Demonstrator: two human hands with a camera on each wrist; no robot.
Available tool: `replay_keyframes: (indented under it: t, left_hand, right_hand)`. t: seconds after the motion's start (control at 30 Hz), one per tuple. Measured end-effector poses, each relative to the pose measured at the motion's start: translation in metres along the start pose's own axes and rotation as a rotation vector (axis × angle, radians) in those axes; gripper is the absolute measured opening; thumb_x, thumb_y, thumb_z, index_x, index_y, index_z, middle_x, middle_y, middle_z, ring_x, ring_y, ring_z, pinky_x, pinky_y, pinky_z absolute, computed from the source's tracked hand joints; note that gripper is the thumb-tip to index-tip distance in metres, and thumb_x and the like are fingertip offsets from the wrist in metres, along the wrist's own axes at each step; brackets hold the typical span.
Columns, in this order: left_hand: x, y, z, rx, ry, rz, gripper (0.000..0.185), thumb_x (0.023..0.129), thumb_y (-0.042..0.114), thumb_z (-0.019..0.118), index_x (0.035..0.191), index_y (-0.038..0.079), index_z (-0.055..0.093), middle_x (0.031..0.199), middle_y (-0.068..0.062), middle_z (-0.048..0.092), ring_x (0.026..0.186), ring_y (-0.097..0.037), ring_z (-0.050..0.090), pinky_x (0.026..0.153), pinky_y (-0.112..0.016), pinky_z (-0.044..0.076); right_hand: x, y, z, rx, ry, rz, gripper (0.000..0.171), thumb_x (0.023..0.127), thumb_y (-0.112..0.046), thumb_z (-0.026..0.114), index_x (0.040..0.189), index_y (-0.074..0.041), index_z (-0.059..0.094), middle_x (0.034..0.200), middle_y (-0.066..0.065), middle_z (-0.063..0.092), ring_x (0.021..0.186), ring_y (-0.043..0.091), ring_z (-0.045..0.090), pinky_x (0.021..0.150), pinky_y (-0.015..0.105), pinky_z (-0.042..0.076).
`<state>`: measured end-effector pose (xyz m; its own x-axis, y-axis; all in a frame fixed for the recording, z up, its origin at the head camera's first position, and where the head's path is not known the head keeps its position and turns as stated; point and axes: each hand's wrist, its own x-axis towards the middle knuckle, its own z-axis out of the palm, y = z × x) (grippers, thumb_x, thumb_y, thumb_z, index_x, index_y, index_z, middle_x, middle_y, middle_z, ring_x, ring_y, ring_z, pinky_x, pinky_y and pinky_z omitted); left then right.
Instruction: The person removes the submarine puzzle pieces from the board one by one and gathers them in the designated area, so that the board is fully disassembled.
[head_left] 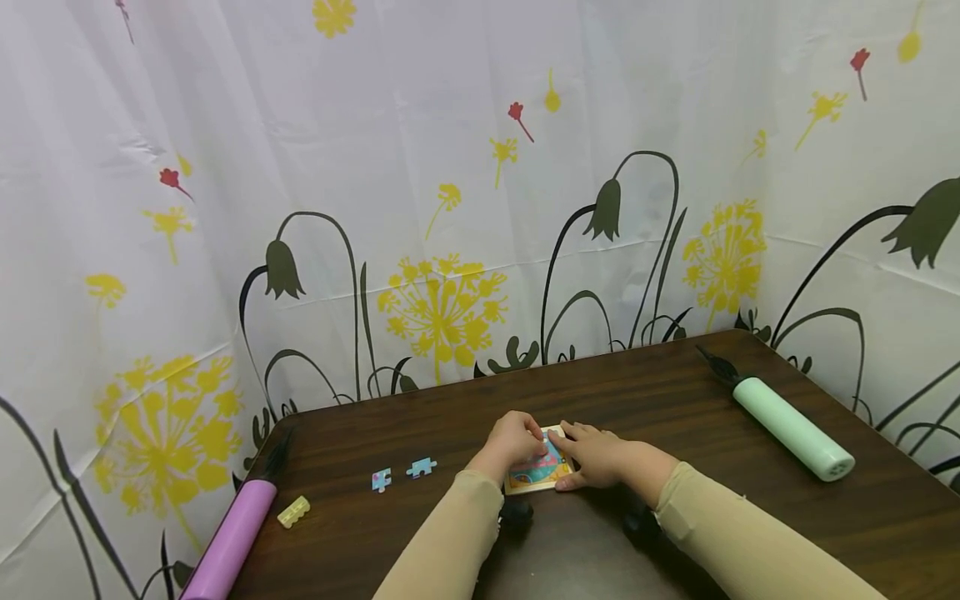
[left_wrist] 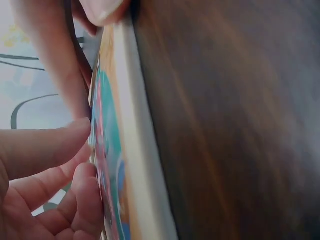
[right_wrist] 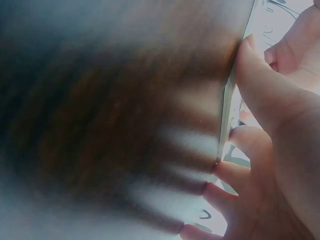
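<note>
A small jigsaw puzzle (head_left: 536, 475) with a pale wooden rim and a colourful picture lies on the dark table in the head view. Over its upper left part is my left hand (head_left: 516, 442), fingers bent, thumb and fingertips close together at the picture. I cannot tell whether a piece is between them. From the right, my right hand (head_left: 603, 457) steadies the puzzle, its thumb at the near right corner and index finger over the far part. In the right wrist view the other fingertips (right_wrist: 225, 197) reach down to the tabletop, spread apart.
Two loose blue jigsaw pieces (head_left: 422, 467) lie left of the puzzle. Farther left are a small yellow block-like item (head_left: 293, 512) and a purple cylinder with a black tip (head_left: 238, 529). A mint-green cylinder (head_left: 793, 429) lies at the right. A flowered curtain (head_left: 450, 150) hangs behind the table.
</note>
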<state>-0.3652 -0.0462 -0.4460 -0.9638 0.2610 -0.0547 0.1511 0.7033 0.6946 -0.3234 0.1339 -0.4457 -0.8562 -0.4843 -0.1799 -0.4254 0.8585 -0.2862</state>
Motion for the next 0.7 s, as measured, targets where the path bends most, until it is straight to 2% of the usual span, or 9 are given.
replay_keyframes:
  t: [0.23, 0.3, 0.47, 0.7]
  left_hand:
    - [0.0035, 0.0041, 0.0069, 0.076, 0.01, -0.061, 0.02, 0.077, 0.012, 0.084, 0.074, 0.01, 0.064, 0.076, 0.0, 0.058, 0.07, -0.019, 0.052, 0.062, -0.032, 0.044]
    - [0.0035, 0.0055, 0.0074, 0.094, 0.015, -0.068, 0.021, 0.077, 0.012, 0.084, 0.074, 0.011, 0.064, 0.076, 0.0, 0.058, 0.07, -0.019, 0.052, 0.062, -0.032, 0.044]
    - [0.0021, 0.007, 0.0087, 0.095, 0.031, -0.071, 0.024, 0.077, 0.013, 0.085, 0.076, 0.011, 0.062, 0.076, -0.001, 0.057, 0.072, -0.021, 0.052, 0.064, -0.032, 0.045]
    - [0.001, 0.0075, 0.0085, 0.083, 0.046, -0.076, 0.023, 0.078, 0.013, 0.084, 0.075, 0.012, 0.061, 0.075, -0.001, 0.057, 0.071, -0.021, 0.051, 0.064, -0.032, 0.044]
  right_hand:
    - [-0.0007, 0.0012, 0.0013, 0.013, 0.011, -0.004, 0.086, 0.088, -0.057, 0.064, 0.156, -0.015, 0.031, 0.158, 0.019, 0.025, 0.143, 0.041, 0.023, 0.108, 0.061, 0.025]
    - [-0.0006, 0.0023, 0.0018, 0.031, 0.023, -0.002, 0.089, 0.087, -0.057, 0.065, 0.155, -0.011, 0.031, 0.158, 0.019, 0.026, 0.143, 0.041, 0.024, 0.108, 0.061, 0.025]
    - [0.0011, 0.007, 0.0053, 0.068, 0.049, 0.008, 0.099, 0.085, -0.059, 0.067, 0.153, 0.001, 0.028, 0.157, 0.021, 0.026, 0.142, 0.04, 0.026, 0.108, 0.06, 0.026]
    - [0.0013, 0.0056, 0.0052, 0.073, 0.043, 0.02, 0.1, 0.085, -0.06, 0.066, 0.153, 0.002, 0.028, 0.157, 0.021, 0.026, 0.143, 0.04, 0.026, 0.108, 0.06, 0.025]
